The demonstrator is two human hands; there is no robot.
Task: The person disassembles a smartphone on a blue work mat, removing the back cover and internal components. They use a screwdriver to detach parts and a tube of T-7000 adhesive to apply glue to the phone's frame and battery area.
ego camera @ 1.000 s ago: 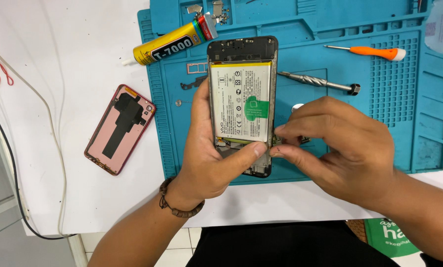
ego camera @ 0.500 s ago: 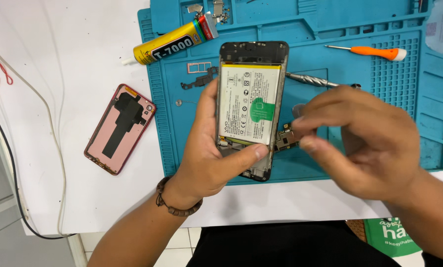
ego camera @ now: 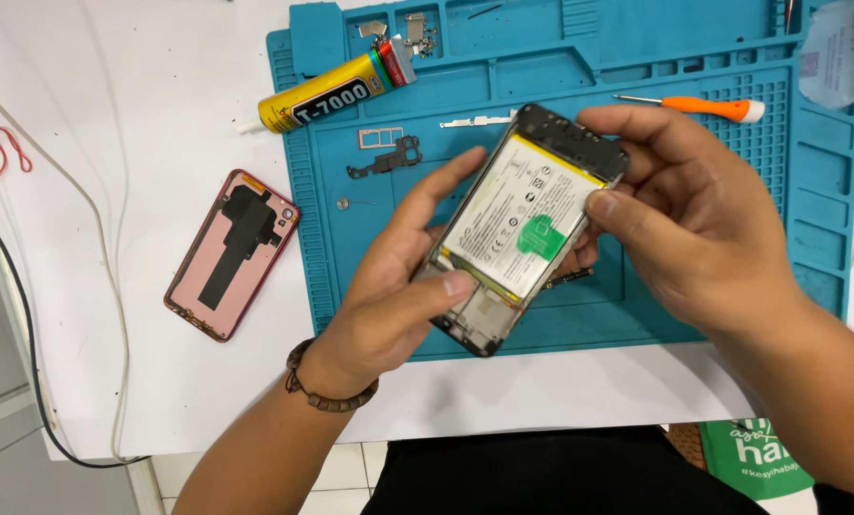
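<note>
Both hands held an opened smartphone (ego camera: 524, 227), back cover off and battery exposed, tilted above the blue repair mat (ego camera: 723, 229). Left hand (ego camera: 398, 296) gripped its lower end, thumb pressed on the frame, fingers (ego camera: 446, 181) curled behind. Right hand (ego camera: 694, 219) clasped the upper end, thumb on the battery edge. A pink back cover (ego camera: 231, 253) lay on the white surface (ego camera: 112, 124), left of the mat. A yellow glue tube (ego camera: 327, 92) and an orange screwdriver (ego camera: 694, 105) rested near the mat's far edge.
</note>
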